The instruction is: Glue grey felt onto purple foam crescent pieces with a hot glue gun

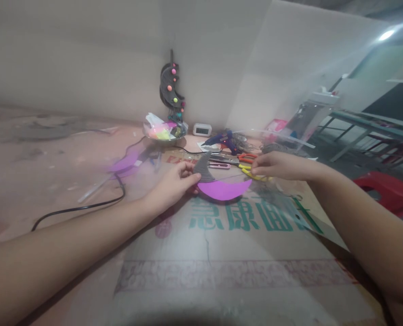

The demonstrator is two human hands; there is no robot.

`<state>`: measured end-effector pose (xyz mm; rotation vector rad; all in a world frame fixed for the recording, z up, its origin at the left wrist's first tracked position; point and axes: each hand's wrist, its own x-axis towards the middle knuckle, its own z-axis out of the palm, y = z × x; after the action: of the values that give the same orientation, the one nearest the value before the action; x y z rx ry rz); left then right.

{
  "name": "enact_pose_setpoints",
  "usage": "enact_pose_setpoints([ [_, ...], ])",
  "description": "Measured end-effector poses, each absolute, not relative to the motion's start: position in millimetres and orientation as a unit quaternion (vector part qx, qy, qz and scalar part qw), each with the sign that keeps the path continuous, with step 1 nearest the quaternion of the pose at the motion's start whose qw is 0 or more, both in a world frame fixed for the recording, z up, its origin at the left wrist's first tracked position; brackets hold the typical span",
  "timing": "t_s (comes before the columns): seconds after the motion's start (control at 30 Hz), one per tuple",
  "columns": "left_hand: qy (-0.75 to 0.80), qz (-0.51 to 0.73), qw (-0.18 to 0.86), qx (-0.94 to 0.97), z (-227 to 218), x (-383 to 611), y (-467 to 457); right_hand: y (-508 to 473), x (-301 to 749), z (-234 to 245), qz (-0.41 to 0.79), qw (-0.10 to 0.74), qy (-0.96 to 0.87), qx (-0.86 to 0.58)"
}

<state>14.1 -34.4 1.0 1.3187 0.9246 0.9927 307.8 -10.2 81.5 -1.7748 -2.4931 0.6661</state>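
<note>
My left hand [187, 177] pinches the left end of a purple crescent [225, 190] between thumb and fingers. Ridged grey material [204, 168], which looks like wound cord, covers that end and its upper tip, while the rest of the crescent is bare purple. My right hand [271, 165] is raised to the right of the crescent, apart from it. Its fingers are drawn together near the yellow handles [245, 170] of a tool; what they hold, if anything, does not show.
A bowl [163, 136] of colourful bits, a small digital clock [201, 130], a blue glue gun [221, 139], orange-handled pliers [247, 157] and a pink cutter [220, 166] lie behind. A decorated dark crescent [169, 86] hangs against the wall. Printed cardboard [235, 244] covers the table; a black cable [82, 208] runs left.
</note>
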Motion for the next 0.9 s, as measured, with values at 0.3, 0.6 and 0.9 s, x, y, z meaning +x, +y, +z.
enact_pose_setpoints([
  [0.3,0.382,0.412,0.607,0.562,3.1,13.0,-35.7,-22.7,268.3,52.1,0.199,0.2,-0.792,-0.542],
  [0.6,0.365,0.412,0.605,0.576,1.5,13.0,-36.3,-41.9,240.1,42.6,0.493,0.178,-0.719,-0.457],
  [0.9,0.355,0.395,0.616,0.582,5.8,14.1,-40.4,-32.1,246.3,27.0,0.505,0.193,-0.69,-0.481],
])
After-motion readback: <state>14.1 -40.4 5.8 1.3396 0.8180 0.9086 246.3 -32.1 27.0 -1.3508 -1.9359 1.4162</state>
